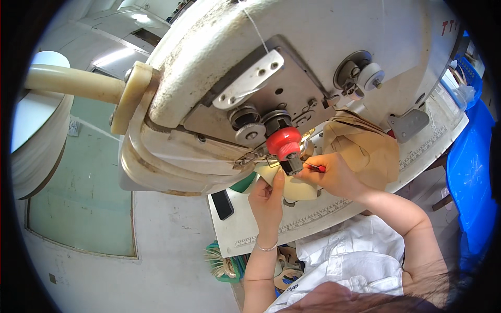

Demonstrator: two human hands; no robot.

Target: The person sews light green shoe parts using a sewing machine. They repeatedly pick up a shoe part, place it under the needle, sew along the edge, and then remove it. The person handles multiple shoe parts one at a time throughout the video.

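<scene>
A cream-coloured flat piece [300, 191], cloth or leather, lies under the needle area of a large white sewing machine [209, 62]. My left hand [267, 201] is closed at the piece's left edge, thumb and fingers pinching it just below the machine's red knob [284, 142]. To the right of the needle, my right hand [336, 176] is closed around a small thin tool [321, 169] with a red end and a dark shaft; its kind I cannot make out. The tool's tip is close to the needle area, which the machine's parts partly hide.
Several tan pieces [360, 148] are stacked right of the needle. A dark phone [223, 205] lies on the table's left part, near a green object [244, 183]. A ruler strip [318, 213] runs along the front edge. Large blue plastic [472, 182] stands at the right.
</scene>
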